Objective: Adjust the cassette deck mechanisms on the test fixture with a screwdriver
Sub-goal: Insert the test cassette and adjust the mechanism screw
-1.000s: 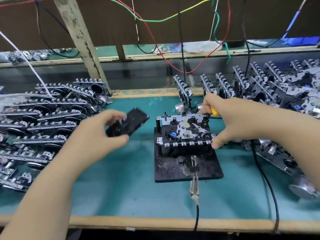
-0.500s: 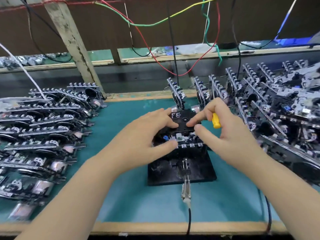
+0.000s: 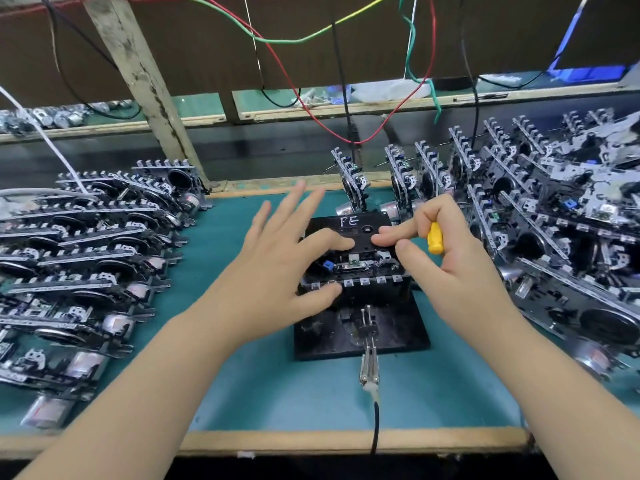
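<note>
black "fe" cassette [image 3: 360,230] seated in deck mechanism [image 3: 360,271] on fixture [image 3: 398,337].

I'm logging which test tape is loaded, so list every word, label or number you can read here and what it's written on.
"FE": handwritten in white on the black cassette seated in the mechanism on the fixture.
Nothing else is legible; any markings on the stacked mechanisms at the sides are too small to read.

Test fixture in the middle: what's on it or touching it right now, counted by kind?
Hands: 2, left hand and right hand
Black cassette: 1
Yellow screwdriver: 1
Deck mechanism: 1
Total: 5
</note>
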`<state>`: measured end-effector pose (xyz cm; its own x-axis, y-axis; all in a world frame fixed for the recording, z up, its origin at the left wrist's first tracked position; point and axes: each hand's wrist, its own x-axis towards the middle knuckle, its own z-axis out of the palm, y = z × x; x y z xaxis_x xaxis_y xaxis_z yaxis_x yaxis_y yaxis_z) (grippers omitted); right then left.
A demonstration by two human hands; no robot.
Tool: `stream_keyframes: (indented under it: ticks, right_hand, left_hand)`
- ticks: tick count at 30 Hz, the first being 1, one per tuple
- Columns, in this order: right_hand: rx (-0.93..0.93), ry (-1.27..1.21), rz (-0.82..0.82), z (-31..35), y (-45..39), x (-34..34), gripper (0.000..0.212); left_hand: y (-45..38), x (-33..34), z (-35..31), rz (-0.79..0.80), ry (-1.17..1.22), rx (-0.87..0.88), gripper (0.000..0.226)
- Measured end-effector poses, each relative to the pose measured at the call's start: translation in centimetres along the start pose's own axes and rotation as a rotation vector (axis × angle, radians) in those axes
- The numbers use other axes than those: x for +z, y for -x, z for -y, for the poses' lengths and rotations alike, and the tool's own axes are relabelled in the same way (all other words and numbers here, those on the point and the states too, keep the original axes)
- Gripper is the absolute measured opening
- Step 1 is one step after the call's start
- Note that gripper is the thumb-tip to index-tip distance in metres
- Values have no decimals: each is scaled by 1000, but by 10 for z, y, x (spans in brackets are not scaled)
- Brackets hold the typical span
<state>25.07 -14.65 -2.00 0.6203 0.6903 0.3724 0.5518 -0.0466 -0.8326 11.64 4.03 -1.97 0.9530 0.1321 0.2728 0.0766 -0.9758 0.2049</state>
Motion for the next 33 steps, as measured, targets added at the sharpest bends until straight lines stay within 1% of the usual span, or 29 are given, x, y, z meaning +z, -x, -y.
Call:
stream_keyframes:
  ticks: [2, 4, 6, 8, 11, 14, 18, 22, 24, 25, 26, 28, 29, 30, 31, 32, 33]
  right_hand:
    - [2, 2, -2, 0, 1, 0, 33]
    - [4, 3, -5, 1, 1, 0, 33]
    - [1, 2, -7, 0, 2, 0, 32]
    - [-2, -1, -7, -1, 2, 1, 31]
    - [7, 1, -5, -4, 3, 2, 31]
    - [13, 9, 5, -5, 5, 2, 31]
    - [30, 9, 18, -3, 7, 2, 30]
    - [43, -19, 18, -9, 12, -1, 30]
    - [55, -4, 61, -12, 12, -3, 34]
    - [70, 8, 82, -16, 7, -2, 33]
    - [102, -6, 98, -17, 3, -3, 28]
    - [143, -98, 126, -14, 0, -5, 9]
    - [132, -147, 109, -10, -2, -5, 15]
    - [77, -160, 72, -3, -3, -6, 35]
    - [29, -148, 43, 1, 0, -7, 47]
    - [-5, -141, -11, 6, 2, -8, 51]
    - [-13, -212, -59, 12, 5, -10, 53]
  left_hand:
    - [8, 8, -2, -23, 10, -23, 71]
    - [15, 15, -7, -37, 82, -66, 89]
    - [18, 25, -16, -86, 162, -127, 97]
    - [16, 36, -26, -172, 276, -194, 91]
    - [11, 50, -33, -296, 451, -288, 72]
    - [10, 56, -34, -355, 569, -304, 66]
    - [11, 60, -34, -405, 597, -282, 67]
    - [19, 65, -33, -425, 601, -239, 62]
    - [15, 66, -29, -456, 614, -229, 63]
    - [10, 63, -29, -443, 616, -251, 66]
    - [19, 58, -25, -379, 694, -243, 71]
    - [27, 53, -22, -389, 776, -364, 81]
    - [20, 55, -20, -349, 800, -271, 84]
    - [11, 56, -21, -351, 745, -214, 83]
    - [3, 61, -25, -400, 658, -224, 76]
    - [9, 63, -27, -431, 616, -217, 68]
    - [12, 65, -29, -460, 600, -210, 65]
